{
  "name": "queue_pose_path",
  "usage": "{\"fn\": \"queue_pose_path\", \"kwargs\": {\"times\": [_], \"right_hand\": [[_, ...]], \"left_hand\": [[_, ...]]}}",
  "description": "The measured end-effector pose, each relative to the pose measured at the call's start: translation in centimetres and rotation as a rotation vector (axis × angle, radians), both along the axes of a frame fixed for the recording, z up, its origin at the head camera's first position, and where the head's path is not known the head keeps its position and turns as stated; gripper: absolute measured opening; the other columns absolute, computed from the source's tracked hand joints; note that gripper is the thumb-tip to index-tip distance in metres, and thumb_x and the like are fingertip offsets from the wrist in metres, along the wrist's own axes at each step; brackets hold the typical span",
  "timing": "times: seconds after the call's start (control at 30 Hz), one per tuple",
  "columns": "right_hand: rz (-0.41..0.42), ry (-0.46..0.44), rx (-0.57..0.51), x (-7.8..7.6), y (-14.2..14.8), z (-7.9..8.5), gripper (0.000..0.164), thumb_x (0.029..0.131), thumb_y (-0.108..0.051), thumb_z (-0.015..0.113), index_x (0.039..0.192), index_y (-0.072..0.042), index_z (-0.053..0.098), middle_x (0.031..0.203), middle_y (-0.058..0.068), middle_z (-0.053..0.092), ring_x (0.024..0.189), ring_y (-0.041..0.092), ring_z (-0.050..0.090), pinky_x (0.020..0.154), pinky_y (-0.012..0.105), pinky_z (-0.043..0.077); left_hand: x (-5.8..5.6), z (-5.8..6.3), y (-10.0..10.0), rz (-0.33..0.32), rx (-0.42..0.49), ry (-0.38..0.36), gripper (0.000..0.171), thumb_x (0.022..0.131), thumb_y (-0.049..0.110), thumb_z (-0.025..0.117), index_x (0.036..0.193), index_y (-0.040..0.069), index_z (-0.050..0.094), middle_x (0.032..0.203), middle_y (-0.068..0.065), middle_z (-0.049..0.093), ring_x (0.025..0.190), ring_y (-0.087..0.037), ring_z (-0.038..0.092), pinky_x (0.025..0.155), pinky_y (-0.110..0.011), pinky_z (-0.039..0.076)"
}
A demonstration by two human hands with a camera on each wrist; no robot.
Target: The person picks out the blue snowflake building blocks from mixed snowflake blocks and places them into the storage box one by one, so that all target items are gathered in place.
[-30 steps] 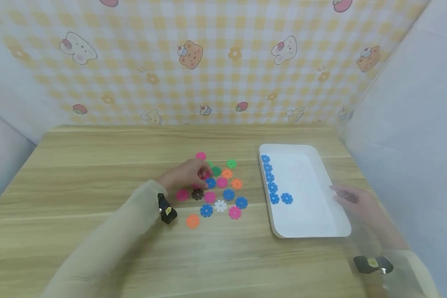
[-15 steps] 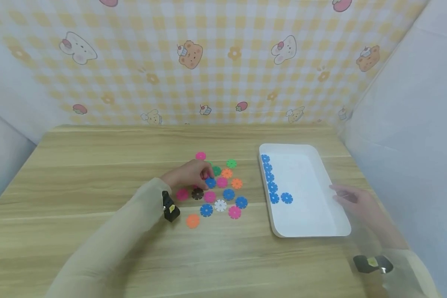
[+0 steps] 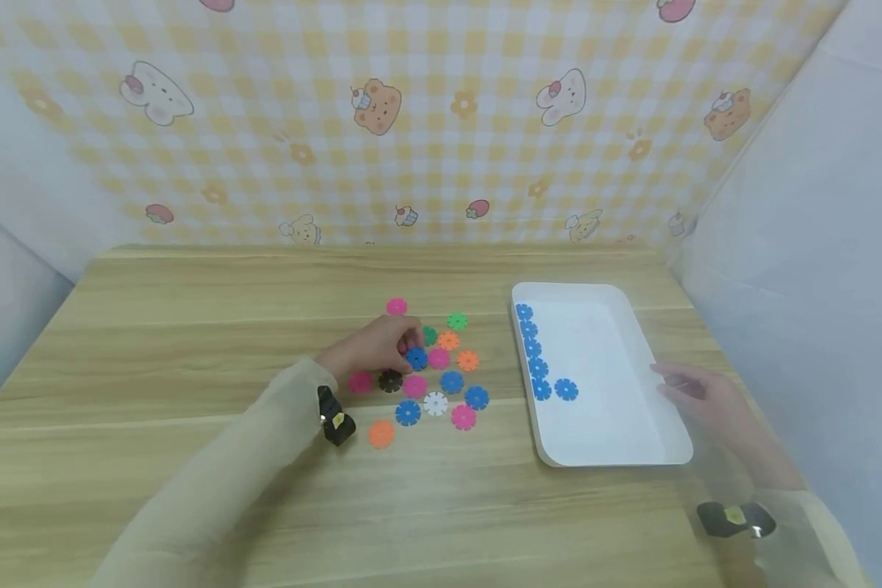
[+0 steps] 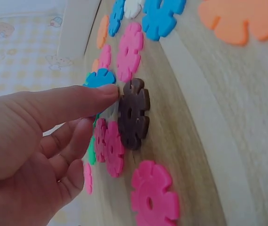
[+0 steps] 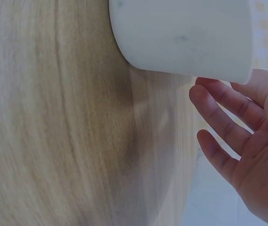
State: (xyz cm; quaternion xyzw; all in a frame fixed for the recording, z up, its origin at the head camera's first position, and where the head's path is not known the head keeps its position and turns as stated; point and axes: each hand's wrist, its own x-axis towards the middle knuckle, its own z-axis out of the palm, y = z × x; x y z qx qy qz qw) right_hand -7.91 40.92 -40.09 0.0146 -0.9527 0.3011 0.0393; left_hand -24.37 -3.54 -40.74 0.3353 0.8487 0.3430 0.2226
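Observation:
In the head view my left hand (image 3: 375,343) is over a loose group of flower-shaped plastic discs, pinching a blue disc (image 3: 416,358) between thumb and fingers. The left wrist view shows that blue disc (image 4: 100,78) tilted against the thumb tip, with a dark brown disc (image 4: 134,114) just beside it. My right hand (image 3: 709,404) holds the right rim of a white tray (image 3: 610,425). In the right wrist view its thumb goes behind the tray wall (image 5: 181,37) while the other fingers stay outside. Blue discs (image 3: 532,349) line the tray's left side, one set apart (image 3: 567,389).
Pink, orange, green, white and blue discs lie spread on the wooden table (image 3: 191,327) around my left hand, including a white disc (image 3: 435,403) and an orange disc (image 3: 381,434). A checked cloth (image 3: 441,163) hangs behind the table, and a pale sheet (image 3: 801,269) at the right.
My left hand has shifted slightly right, and the blue disc at its fingertips now looks a little raised. The right hand and the tray hold their place.

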Motion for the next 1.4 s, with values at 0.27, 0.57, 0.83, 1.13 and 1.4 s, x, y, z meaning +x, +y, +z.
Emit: {"fn": "queue_pose_path", "kwargs": {"times": [0.27, 0.57, 0.83, 1.13, 1.4], "right_hand": [[0.001, 0.013, 0.006, 0.0, 0.0, -0.2, 0.031, 0.088, -0.012, 0.060, 0.115, 0.003, 0.059, 0.099, 0.022, 0.064, 0.077, -0.012, 0.051, 0.065, 0.013, 0.046], [0.025, 0.030, -0.020, 0.2, 0.3, -0.4, 0.031, 0.088, -0.010, 0.060, 0.115, 0.004, 0.058, 0.100, 0.023, 0.063, 0.078, -0.011, 0.052, 0.065, 0.012, 0.046], [0.010, 0.024, -0.002, 0.3, 0.3, -0.3, 0.031, 0.088, -0.011, 0.060, 0.115, 0.003, 0.058, 0.099, 0.022, 0.063, 0.077, -0.011, 0.052, 0.064, 0.014, 0.046], [0.002, -0.007, -0.021, 0.2, 0.2, -0.2, 0.032, 0.089, -0.013, 0.059, 0.117, 0.004, 0.058, 0.101, 0.022, 0.062, 0.077, -0.009, 0.053, 0.065, 0.015, 0.047], [0.006, 0.001, -0.027, 0.1, 0.1, -0.1, 0.033, 0.089, -0.013, 0.059, 0.118, 0.002, 0.057, 0.105, 0.023, 0.061, 0.079, -0.011, 0.052, 0.065, 0.015, 0.047]], "left_hand": [[0.3, 0.6, -0.2, 0.000, 0.051, -0.072, 0.019, 0.079, -0.004, 0.062, 0.095, 0.008, 0.062, 0.090, -0.004, 0.058, 0.085, -0.019, 0.054, 0.074, -0.029, 0.048], [0.1, 1.8, 1.3, -0.069, 0.143, -0.090, 0.016, 0.085, 0.001, 0.058, 0.100, 0.006, 0.063, 0.095, -0.003, 0.060, 0.090, -0.017, 0.055, 0.082, -0.028, 0.047], [0.7, 3.5, 6.6, -0.106, 0.158, -0.055, 0.015, 0.085, 0.004, 0.058, 0.096, 0.011, 0.063, 0.092, 0.002, 0.060, 0.088, -0.012, 0.056, 0.078, -0.023, 0.048], [1.1, 3.5, 12.9, -0.222, 0.276, 0.010, 0.015, 0.085, 0.000, 0.057, 0.098, 0.004, 0.063, 0.094, -0.002, 0.062, 0.089, -0.011, 0.056, 0.078, -0.018, 0.046], [1.2, 3.1, 16.8, -0.254, 0.231, -0.027, 0.015, 0.087, 0.002, 0.056, 0.099, 0.005, 0.064, 0.093, -0.001, 0.060, 0.087, -0.011, 0.055, 0.073, -0.016, 0.046]]}}
